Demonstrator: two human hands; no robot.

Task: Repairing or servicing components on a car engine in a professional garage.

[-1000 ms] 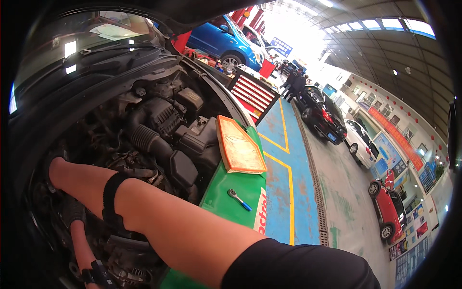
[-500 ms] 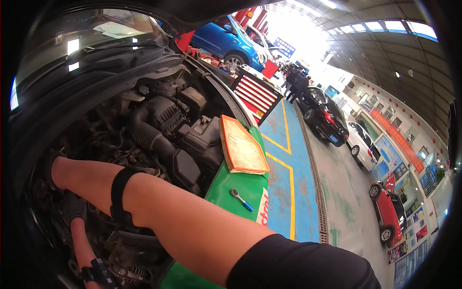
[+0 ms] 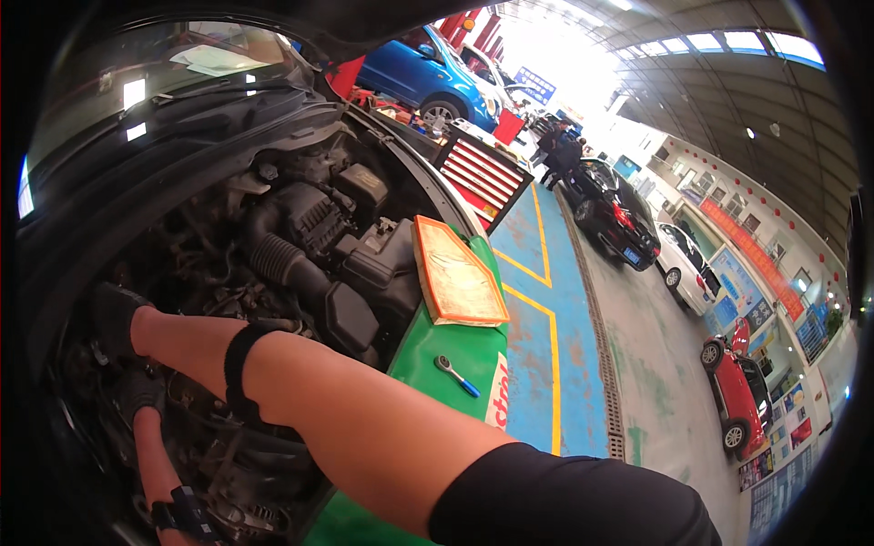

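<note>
Both of my hands wear dark gloves and reach into the shadowed left side of an open car engine bay [image 3: 228, 314]. My right hand [image 3: 118, 314] is the farther one, its arm stretching across the bay from the lower right. Closer in, my left hand [image 3: 141, 393] sits just below it among dark engine parts. Shadow hides the fingers of both, so what they touch or hold cannot be made out. Right of the hands are a ribbed black intake hose [image 3: 275, 259] and a black air filter housing [image 3: 314, 218].
A green fender cover [image 3: 414, 364] drapes the car's edge, bearing an orange-rimmed air filter [image 3: 460, 273] and a ratchet [image 3: 457, 376] with a blue handle. Beyond stand a red tool cabinet [image 3: 482, 177], a raised blue car [image 3: 423, 73], parked cars and people [image 3: 560, 159].
My right hand has drawn back slightly to the right and down, its forearm shifting with it. My left hand has stayed nearly in place.
</note>
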